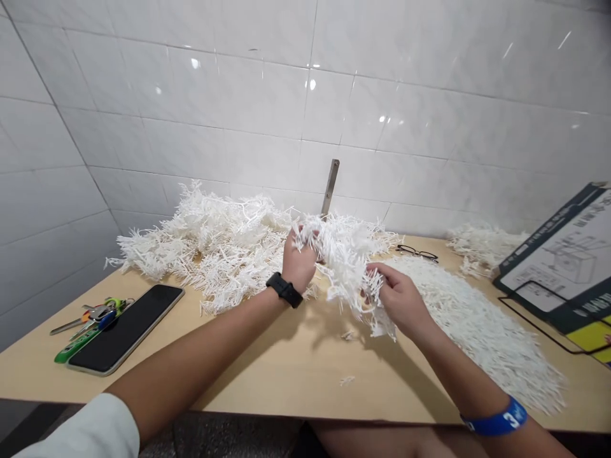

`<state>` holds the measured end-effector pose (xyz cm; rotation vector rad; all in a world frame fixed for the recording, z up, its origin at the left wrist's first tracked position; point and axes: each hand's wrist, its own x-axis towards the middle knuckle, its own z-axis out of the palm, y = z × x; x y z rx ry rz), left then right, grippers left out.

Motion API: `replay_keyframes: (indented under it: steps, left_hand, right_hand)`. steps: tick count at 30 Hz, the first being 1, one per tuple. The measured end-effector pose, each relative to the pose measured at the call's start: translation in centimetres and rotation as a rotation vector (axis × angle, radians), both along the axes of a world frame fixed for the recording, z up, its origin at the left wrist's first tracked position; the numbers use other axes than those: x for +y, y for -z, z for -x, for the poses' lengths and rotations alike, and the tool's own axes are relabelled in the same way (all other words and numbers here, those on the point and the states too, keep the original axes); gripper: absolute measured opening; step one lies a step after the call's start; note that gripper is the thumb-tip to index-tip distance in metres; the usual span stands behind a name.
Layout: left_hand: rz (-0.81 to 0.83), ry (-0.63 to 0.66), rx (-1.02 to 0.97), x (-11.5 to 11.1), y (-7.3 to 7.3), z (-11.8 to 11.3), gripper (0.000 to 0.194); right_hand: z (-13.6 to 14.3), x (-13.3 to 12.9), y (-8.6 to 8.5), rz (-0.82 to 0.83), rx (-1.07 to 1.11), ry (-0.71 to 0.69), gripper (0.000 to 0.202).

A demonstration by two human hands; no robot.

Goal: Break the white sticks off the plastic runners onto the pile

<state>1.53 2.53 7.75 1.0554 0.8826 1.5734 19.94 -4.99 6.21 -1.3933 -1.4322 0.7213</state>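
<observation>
Between the left hand (300, 262) and the right hand (401, 296) hangs a clump of white branching strands (351, 254), lifted over the counter (267, 375). The left hand seems closed around its upper end, the fingertips buried; the right hand pinches its lower right edge between thumb and finger. Handling it well probably means a steady left grip near the thicker stems and a right pinch close to the joints, with short, gentle tugs so the thin tips don't snap or scatter. Just below the hands lies a small loose sprig (347, 381). Left of the left hand spreads a tangled heap (229, 238); right of the right hand, a flat bed of short pieces (477, 324). Beyond the right hand sit eyeglasses (417, 252); farther left of the left hand, a smartphone (128, 327) beside keys (98, 313).
</observation>
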Motion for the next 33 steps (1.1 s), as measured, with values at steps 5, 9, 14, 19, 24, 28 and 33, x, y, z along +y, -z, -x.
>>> replay_keyframes:
  steps: [5, 9, 14, 19, 24, 28, 33]
  left_hand:
    - [-0.139, -0.061, 0.153, 2.4, -6.9, 2.5, 0.007]
    - [-0.128, -0.12, 0.297, 3.7, -11.3, 6.0, 0.012]
    - [-0.029, -0.086, 0.407, 4.9, -14.1, 10.9, 0.007]
    - [0.172, -0.2, 0.378, 7.3, -14.1, 15.5, 0.011]
    - [0.295, -0.342, 0.371, 9.3, -12.7, 19.8, 0.004]
    - [0.36, -0.41, 0.442, 9.5, -10.8, 22.5, 0.023]
    - [0.418, -0.373, 0.617, 8.9, -9.8, 23.9, 0.03]
  right_hand:
    - [-0.4, 1.5, -1.6, -0.225, 0.119, 0.172, 0.024]
    - [-0.4, 3.2, -1.8, -0.274, 0.175, 0.238, 0.019]
    - [1.2, 4.0, -2.6, -0.2, 0.124, 0.069, 0.02]
    - [4.3, 5.5, -2.8, -0.167, 0.083, -0.086, 0.019]
    - [5.5, 8.3, -3.8, -0.124, 0.128, -0.127, 0.036]
    - [4.5, 9.0, -5.3, -0.073, 0.18, -0.166, 0.052]
    - [3.7, 8.6, -7.6, -0.048, 0.248, -0.201, 0.049]
